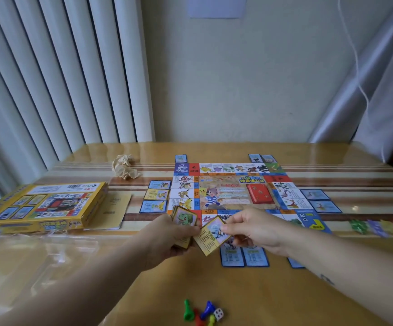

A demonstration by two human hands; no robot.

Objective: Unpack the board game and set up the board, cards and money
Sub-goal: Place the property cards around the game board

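L hand (167,234) grips card stack (183,220); R hand (252,229) pinches one yellow card (210,237). Advice: lay it flat beside matching square on board (228,191), edges parallel.

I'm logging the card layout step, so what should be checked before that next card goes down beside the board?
1. Board unfolded flat on the table: ok.
2. Left hand grips the card stack: ok.
3. Right hand pinches a single yellow card: ok.
4. Matching board space identified: cannot tell; the print is blurred.
5. Blue cards already laid along the near edge lie flat, side by side: ok.
6. Pawns and die clear of the card rows: ok.
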